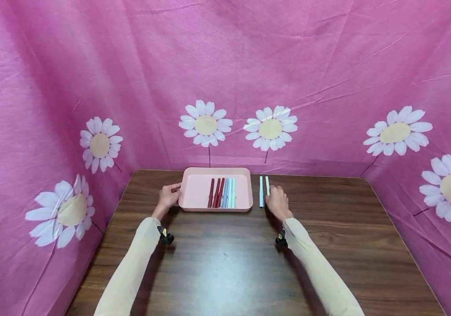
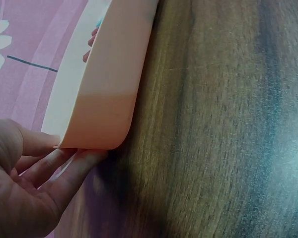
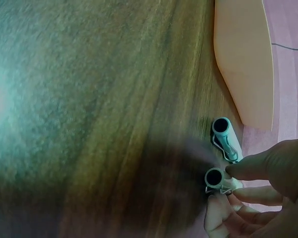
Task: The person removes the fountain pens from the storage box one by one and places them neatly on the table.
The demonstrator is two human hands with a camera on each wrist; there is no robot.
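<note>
The person's left hand pinches the left end of a pink tray, thumb at the rim and fingers against the outer wall. Inside, toward the right, pens lie side by side: dark red pens, one blue pen, then pale aqua pens. Right of the tray, on the wooden table, the right hand holds a pale yellow-green pen between thumb and fingers — just beside a light blue pen.
</note>
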